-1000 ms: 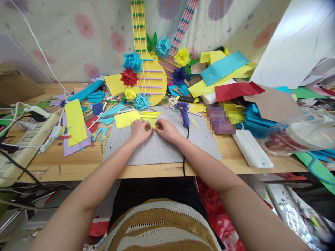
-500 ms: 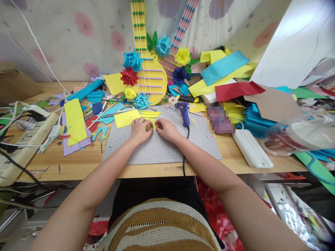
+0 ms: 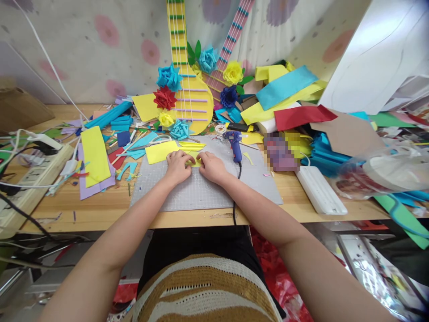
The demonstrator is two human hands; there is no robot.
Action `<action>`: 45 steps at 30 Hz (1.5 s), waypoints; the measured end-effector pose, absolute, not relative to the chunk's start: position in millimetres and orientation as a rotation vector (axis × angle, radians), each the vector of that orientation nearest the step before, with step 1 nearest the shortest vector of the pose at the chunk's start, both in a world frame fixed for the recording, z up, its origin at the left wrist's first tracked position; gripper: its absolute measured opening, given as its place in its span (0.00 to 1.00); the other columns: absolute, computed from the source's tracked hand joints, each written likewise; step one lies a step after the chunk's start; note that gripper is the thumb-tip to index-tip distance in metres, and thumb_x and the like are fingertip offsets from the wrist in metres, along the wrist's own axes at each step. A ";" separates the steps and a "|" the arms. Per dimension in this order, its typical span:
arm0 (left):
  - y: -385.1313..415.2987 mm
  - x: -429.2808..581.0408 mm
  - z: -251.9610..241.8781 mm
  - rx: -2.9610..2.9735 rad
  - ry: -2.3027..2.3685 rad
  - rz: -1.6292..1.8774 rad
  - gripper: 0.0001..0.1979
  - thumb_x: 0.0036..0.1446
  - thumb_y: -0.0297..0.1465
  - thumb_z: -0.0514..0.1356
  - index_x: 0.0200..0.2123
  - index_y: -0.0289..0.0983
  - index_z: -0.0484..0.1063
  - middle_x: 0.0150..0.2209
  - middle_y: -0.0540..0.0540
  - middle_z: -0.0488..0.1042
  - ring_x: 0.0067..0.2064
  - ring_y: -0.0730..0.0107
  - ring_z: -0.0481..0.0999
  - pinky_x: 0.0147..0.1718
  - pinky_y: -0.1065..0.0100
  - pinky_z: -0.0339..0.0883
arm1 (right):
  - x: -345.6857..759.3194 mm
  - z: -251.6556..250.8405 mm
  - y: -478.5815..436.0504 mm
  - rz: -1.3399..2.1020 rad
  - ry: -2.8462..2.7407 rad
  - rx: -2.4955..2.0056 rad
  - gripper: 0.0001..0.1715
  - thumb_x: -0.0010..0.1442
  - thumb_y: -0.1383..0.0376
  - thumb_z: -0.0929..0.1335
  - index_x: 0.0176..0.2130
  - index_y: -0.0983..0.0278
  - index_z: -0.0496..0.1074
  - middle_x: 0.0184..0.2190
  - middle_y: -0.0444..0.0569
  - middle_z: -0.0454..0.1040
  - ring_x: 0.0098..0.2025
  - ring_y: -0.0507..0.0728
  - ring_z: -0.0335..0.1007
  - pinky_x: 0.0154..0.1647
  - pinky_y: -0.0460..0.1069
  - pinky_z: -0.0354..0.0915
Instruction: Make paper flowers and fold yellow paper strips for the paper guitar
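Note:
My left hand (image 3: 179, 166) and my right hand (image 3: 210, 166) are close together over the grey cutting mat (image 3: 187, 194). Between them lies a small yellow paper piece (image 3: 193, 163), partly covered by my fingers. Both hands have curled fingers pinching at this piece from either side. Behind my left hand rests a larger yellow sheet (image 3: 157, 153), with folded yellow strips (image 3: 192, 145) beside it. A blue glue gun (image 3: 235, 145) stands on the mat to the right of my right hand, its black cord running toward me.
A yellow paper guitar (image 3: 197, 100) with paper flowers leans at the back. Scissors (image 3: 159, 140) and blue scraps lie left of the mat. A white power strip (image 3: 320, 190) sits at right, another long socket strip (image 3: 36, 192) at left. Coloured paper (image 3: 288, 87) is heaped behind.
My hands have shifted slightly and their fingers have flattened a little over the yellow paper piece, showing more of it. The rest of the scene stays in place.

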State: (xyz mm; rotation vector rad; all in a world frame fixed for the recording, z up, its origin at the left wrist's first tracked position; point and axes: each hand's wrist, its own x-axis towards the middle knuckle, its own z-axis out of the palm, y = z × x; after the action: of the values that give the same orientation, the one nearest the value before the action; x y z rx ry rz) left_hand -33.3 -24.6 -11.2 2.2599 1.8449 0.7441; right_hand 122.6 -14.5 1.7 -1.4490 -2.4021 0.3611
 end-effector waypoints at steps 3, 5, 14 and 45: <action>-25.3 -33.9 -10.2 2.254 1.834 0.743 0.13 0.45 0.22 0.56 0.30 0.43 0.75 0.35 0.45 0.67 0.46 0.57 0.65 0.48 0.52 0.52 | 123.7 2.7 -13.9 0.394 -2.405 -1.454 0.18 0.54 0.72 0.60 0.45 0.64 0.66 0.44 0.53 0.70 0.45 0.58 0.65 0.40 0.51 0.60; -25.4 -33.9 -10.2 2.253 1.828 0.750 0.11 0.47 0.23 0.55 0.30 0.43 0.75 0.35 0.45 0.67 0.46 0.58 0.65 0.48 0.52 0.51 | 123.5 3.4 -14.2 0.415 -2.397 -1.453 0.17 0.55 0.71 0.60 0.45 0.63 0.66 0.43 0.53 0.70 0.45 0.58 0.65 0.41 0.50 0.60; -27.0 -30.7 -4.7 2.219 1.863 0.660 0.06 0.48 0.32 0.60 0.32 0.41 0.74 0.36 0.46 0.68 0.47 0.59 0.65 0.49 0.55 0.52 | 123.0 6.8 -17.8 0.398 -2.414 -1.452 0.16 0.56 0.67 0.62 0.46 0.64 0.65 0.42 0.52 0.70 0.44 0.57 0.64 0.40 0.50 0.60; -21.7 -62.6 -5.0 2.393 1.822 0.713 0.20 0.54 0.25 0.53 0.51 0.35 0.66 0.42 0.43 0.76 0.45 0.57 0.71 0.47 0.57 0.62 | 131.4 2.3 -12.6 0.425 -2.430 -1.271 0.13 0.56 0.63 0.66 0.42 0.64 0.67 0.41 0.50 0.69 0.42 0.55 0.65 0.39 0.48 0.59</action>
State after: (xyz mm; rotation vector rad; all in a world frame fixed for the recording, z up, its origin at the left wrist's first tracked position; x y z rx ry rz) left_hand -62.6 -21.7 -5.0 2.3932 1.8220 0.7132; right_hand 131.4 -12.6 2.3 -1.2705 -2.4297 0.4250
